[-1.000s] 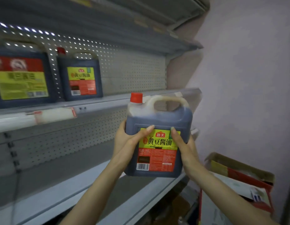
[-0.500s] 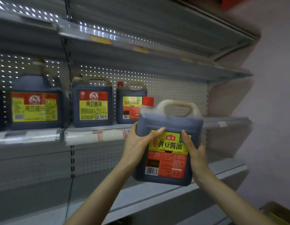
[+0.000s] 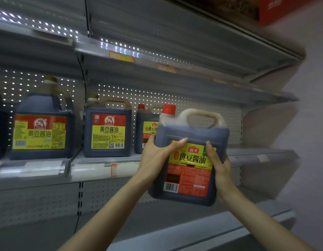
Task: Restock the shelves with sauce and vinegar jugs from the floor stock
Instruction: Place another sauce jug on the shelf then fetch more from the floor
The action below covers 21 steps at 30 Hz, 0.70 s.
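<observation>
A dark soy sauce jug (image 3: 191,138) with a red cap, a pale handle and a yellow-and-red label hangs in the air in front of the middle shelf (image 3: 247,153). My left hand (image 3: 157,158) grips its left side, thumb across the label's top. My right hand (image 3: 220,169) grips its right side. The jug is upright, its base below the shelf's front edge. A matching red-capped jug (image 3: 145,124) stands on the shelf just behind it, partly hidden.
Two larger jugs with yellow labels (image 3: 107,131) (image 3: 41,131) stand further left on the same shelf. Bare shelf runs to the right of the held jug. A lower shelf (image 3: 193,230) lies below, another shelf above, and a red box (image 3: 276,8) sits at the top right.
Both hands have lifted the jug up and toward the middle shelf. The view has swung up and left, so more shelved jugs show and the floor carton is out of sight.
</observation>
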Tool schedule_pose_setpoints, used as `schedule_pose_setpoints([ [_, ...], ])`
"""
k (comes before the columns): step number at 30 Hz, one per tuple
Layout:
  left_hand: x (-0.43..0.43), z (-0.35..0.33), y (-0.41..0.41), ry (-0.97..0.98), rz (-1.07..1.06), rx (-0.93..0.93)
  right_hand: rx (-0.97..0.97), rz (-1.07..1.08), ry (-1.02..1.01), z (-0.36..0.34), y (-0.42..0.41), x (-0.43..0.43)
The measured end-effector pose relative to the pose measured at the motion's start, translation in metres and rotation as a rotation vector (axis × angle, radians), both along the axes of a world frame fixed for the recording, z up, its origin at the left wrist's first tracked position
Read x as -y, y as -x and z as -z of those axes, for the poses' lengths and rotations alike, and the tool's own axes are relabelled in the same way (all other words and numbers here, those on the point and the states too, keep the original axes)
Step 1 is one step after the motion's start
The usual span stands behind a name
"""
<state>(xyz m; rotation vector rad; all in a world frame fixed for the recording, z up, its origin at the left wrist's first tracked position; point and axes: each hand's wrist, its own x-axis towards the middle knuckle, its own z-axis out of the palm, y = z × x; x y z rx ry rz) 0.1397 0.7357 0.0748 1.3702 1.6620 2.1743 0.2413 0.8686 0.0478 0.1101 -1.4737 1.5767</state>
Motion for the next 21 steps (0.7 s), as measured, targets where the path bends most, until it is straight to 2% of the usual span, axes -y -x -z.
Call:
schedule_pose_setpoints([
  [9,-0.008,-0.022,0.033,-0.017,0.010,-0.043,0.035,0.037,-0.031,-0.020,0.033,-0.014],
  [21,-0.036,-0.065,0.105,-0.146,-0.100,0.028,0.108,0.046,-0.240,-0.092,0.113,-0.045],
])
